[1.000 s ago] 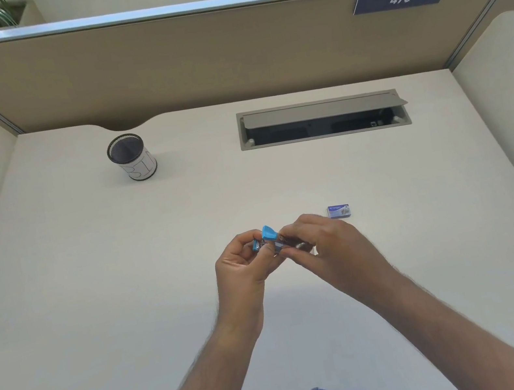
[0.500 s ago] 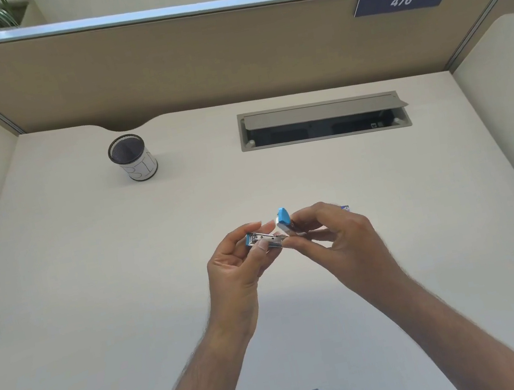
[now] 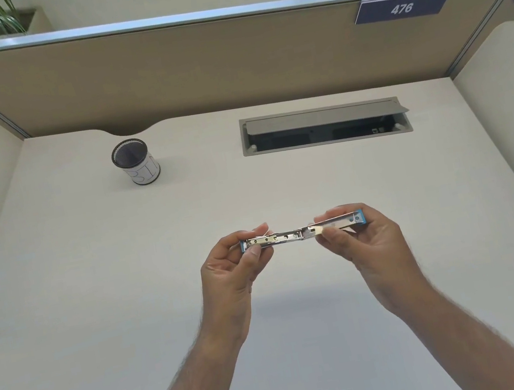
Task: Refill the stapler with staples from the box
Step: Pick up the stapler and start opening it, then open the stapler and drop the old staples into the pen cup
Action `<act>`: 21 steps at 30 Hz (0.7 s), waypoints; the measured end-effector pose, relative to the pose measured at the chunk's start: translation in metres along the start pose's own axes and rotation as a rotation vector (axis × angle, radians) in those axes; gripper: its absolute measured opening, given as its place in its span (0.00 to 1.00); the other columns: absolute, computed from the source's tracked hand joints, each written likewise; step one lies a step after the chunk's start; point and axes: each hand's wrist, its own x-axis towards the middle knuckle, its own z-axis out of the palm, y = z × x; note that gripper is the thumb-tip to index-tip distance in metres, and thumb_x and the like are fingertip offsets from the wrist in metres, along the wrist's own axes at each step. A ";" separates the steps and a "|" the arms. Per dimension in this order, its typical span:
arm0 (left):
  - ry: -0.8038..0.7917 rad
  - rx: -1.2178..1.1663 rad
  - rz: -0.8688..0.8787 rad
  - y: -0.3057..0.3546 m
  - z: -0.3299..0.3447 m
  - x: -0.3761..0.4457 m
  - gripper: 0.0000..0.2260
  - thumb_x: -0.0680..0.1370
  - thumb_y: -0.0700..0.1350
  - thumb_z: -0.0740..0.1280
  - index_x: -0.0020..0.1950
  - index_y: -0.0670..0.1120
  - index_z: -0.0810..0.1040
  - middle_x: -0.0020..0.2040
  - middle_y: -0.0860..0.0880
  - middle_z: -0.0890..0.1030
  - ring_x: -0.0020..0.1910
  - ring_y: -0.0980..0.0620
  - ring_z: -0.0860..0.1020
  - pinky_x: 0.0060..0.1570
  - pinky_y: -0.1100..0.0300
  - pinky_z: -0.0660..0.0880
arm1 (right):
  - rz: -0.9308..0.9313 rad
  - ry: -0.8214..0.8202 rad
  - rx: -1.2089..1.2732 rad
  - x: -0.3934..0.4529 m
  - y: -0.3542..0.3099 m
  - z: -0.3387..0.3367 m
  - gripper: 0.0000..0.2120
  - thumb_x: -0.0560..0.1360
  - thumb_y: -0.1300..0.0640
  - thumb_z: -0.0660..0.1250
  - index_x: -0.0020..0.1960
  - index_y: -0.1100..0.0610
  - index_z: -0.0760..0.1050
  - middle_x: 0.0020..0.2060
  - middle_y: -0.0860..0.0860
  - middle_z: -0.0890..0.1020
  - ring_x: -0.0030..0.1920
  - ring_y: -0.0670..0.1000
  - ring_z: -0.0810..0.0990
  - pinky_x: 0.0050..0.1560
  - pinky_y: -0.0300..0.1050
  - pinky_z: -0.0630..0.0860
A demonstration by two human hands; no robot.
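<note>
A small blue stapler (image 3: 293, 234) is held above the desk, swung fully open into one flat line, its metal inside facing me. My left hand (image 3: 232, 268) pinches the left half, the metal staple channel, between thumb and fingers. My right hand (image 3: 362, 238) holds the right half, the blue top cover. The staple box is hidden, behind my right hand as far as I can tell.
A black mesh cup (image 3: 135, 161) with a white label stands at the back left of the cream desk (image 3: 94, 292). A cable hatch (image 3: 326, 126) with its lid raised lies at the back centre. Partition walls enclose the desk on three sides.
The stapler's top cover has swung from upright to fully flat on the right. My hands have moved apart, and my right hand now covers the staple box.
</note>
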 end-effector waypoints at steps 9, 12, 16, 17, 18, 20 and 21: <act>-0.004 0.035 0.000 -0.003 0.003 0.000 0.11 0.81 0.29 0.67 0.52 0.43 0.85 0.59 0.38 0.88 0.60 0.44 0.87 0.59 0.55 0.83 | 0.080 0.057 -0.149 0.014 0.016 -0.018 0.10 0.78 0.53 0.74 0.51 0.60 0.84 0.49 0.58 0.86 0.49 0.56 0.87 0.62 0.58 0.84; -0.017 0.070 -0.007 -0.003 0.003 0.000 0.10 0.81 0.28 0.67 0.53 0.41 0.84 0.58 0.37 0.88 0.61 0.43 0.86 0.59 0.55 0.83 | -0.043 0.032 -0.547 0.019 0.004 -0.015 0.06 0.81 0.52 0.74 0.46 0.51 0.85 0.46 0.47 0.88 0.50 0.44 0.85 0.52 0.36 0.76; -0.043 0.105 -0.014 -0.006 0.002 -0.001 0.09 0.81 0.30 0.68 0.53 0.41 0.84 0.59 0.37 0.88 0.60 0.42 0.86 0.59 0.55 0.83 | -0.035 -0.160 -0.765 0.019 -0.014 0.010 0.08 0.81 0.47 0.73 0.44 0.47 0.84 0.40 0.38 0.87 0.37 0.39 0.82 0.39 0.33 0.71; -0.049 0.113 -0.016 -0.006 0.003 -0.002 0.08 0.81 0.31 0.69 0.53 0.41 0.84 0.59 0.37 0.88 0.60 0.42 0.87 0.59 0.55 0.83 | -0.037 -0.204 -0.797 0.018 -0.016 0.017 0.09 0.80 0.45 0.72 0.44 0.47 0.84 0.40 0.40 0.87 0.38 0.40 0.83 0.40 0.36 0.73; -0.057 0.119 -0.017 -0.006 0.004 -0.002 0.06 0.80 0.32 0.71 0.53 0.41 0.84 0.59 0.36 0.88 0.59 0.41 0.87 0.60 0.54 0.83 | -0.034 -0.238 -0.828 0.019 -0.016 0.023 0.11 0.79 0.42 0.72 0.44 0.47 0.84 0.41 0.42 0.88 0.39 0.42 0.83 0.41 0.40 0.76; -0.060 0.125 -0.020 -0.006 0.006 -0.003 0.06 0.78 0.35 0.74 0.54 0.39 0.84 0.58 0.35 0.88 0.60 0.39 0.87 0.62 0.52 0.82 | -0.014 -0.275 -0.908 0.021 -0.016 0.032 0.15 0.77 0.35 0.70 0.44 0.47 0.81 0.40 0.44 0.87 0.37 0.43 0.80 0.42 0.48 0.79; -0.055 0.128 -0.024 -0.005 0.006 -0.003 0.06 0.77 0.35 0.74 0.54 0.39 0.83 0.58 0.35 0.88 0.60 0.39 0.87 0.62 0.52 0.82 | -0.014 -0.270 -0.948 0.021 -0.016 0.036 0.17 0.76 0.33 0.69 0.43 0.47 0.79 0.39 0.44 0.86 0.35 0.43 0.79 0.42 0.49 0.79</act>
